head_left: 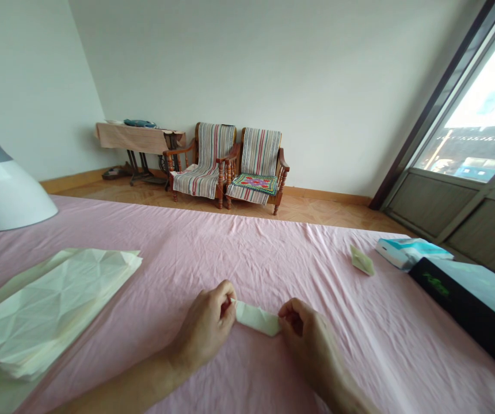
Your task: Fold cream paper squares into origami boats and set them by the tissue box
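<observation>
A small folded strip of pale green paper (256,319) lies between my hands, low over the pink cloth. My left hand (213,316) pinches its left end between thumb and fingers. At the other end, my right hand (305,333) is closed on the right tip in the same way. The fingertips cover both ends of the strip. To the left rests a stack of creased pale paper sheets (53,299), its top sheet marked with crossing fold lines. Farther right on the cloth is a small folded paper piece (362,260), diamond-like in outline.
A pink cloth (187,247) covers the table. A white rounded object (10,190) stands at the back left. At right are a blue-and-white package (414,252) and a black box (459,305). Beyond the table are two wooden armchairs (258,155) and a cloth-covered side table (130,138).
</observation>
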Motion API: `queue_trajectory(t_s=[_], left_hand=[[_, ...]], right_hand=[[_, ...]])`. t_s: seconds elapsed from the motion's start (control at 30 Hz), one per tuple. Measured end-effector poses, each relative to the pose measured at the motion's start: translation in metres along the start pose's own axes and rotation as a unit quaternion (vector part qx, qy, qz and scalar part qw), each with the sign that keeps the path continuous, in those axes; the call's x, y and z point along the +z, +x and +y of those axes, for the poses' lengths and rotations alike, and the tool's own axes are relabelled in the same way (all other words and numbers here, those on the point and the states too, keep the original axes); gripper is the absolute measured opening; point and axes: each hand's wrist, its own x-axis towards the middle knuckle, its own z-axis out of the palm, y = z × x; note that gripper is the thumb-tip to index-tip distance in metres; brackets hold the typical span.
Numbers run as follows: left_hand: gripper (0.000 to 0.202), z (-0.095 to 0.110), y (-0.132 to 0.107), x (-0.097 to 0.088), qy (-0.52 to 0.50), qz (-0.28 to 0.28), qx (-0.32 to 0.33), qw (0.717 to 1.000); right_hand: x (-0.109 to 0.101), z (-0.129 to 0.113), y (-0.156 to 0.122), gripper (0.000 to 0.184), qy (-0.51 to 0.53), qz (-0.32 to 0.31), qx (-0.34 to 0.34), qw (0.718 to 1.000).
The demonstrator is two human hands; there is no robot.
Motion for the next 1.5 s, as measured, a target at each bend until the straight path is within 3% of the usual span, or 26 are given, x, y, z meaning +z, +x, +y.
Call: queue_trajectory(t_s=[0.1, 0.2, 0.33, 0.43, 0.5, 0.77, 1.0, 1.27, 1.43, 1.5], left_hand=[[0.013, 0.002, 0.001, 0.000, 0.080, 0.004, 0.018, 0.997], [0.015, 0.003, 0.002, 0.001, 0.094, 0.004, 0.017, 0.995], [0.018, 0.001, 0.002, 0.001, 0.086, 0.027, 0.061, 0.994], [0.022, 0.000, 0.001, 0.001, 0.059, -0.007, 0.148, 0.987], [0.025, 0.000, 0.000, 0.001, 0.039, -0.038, 0.169, 0.984], [0.009, 0.005, 0.001, -0.002, 0.016, -0.052, 0.121, 0.991], [0.012, 0.004, 0.001, 0.000, 0.010, -0.057, 0.098, 0.994], [0.014, 0.003, 0.001, 0.001, -0.007, -0.051, 0.090, 0.995], [0.026, 0.001, -0.002, 0.003, -0.009, -0.024, 0.121, 0.992], [0.030, 0.002, -0.004, 0.003, -0.010, -0.017, 0.137, 0.990]], right_hand=[[0.001, 0.000, 0.000, 0.013, -0.034, 0.015, -0.004, 0.999], [-0.003, -0.005, -0.002, 0.013, -0.079, 0.028, -0.024, 0.996], [-0.008, -0.013, -0.007, 0.022, -0.144, 0.052, -0.124, 0.980], [-0.008, -0.017, -0.010, 0.030, -0.128, 0.007, -0.188, 0.974], [-0.005, -0.018, -0.013, 0.035, -0.117, -0.022, -0.212, 0.970], [0.003, -0.019, -0.020, 0.047, -0.223, -0.008, -0.292, 0.930], [0.005, -0.019, -0.021, 0.041, -0.331, 0.016, -0.333, 0.883], [-0.009, -0.019, -0.023, 0.031, -0.311, -0.020, -0.254, 0.916], [-0.011, -0.017, -0.020, 0.015, -0.234, 0.009, -0.209, 0.949], [-0.011, -0.017, -0.019, 0.019, -0.204, 0.034, -0.203, 0.957]])
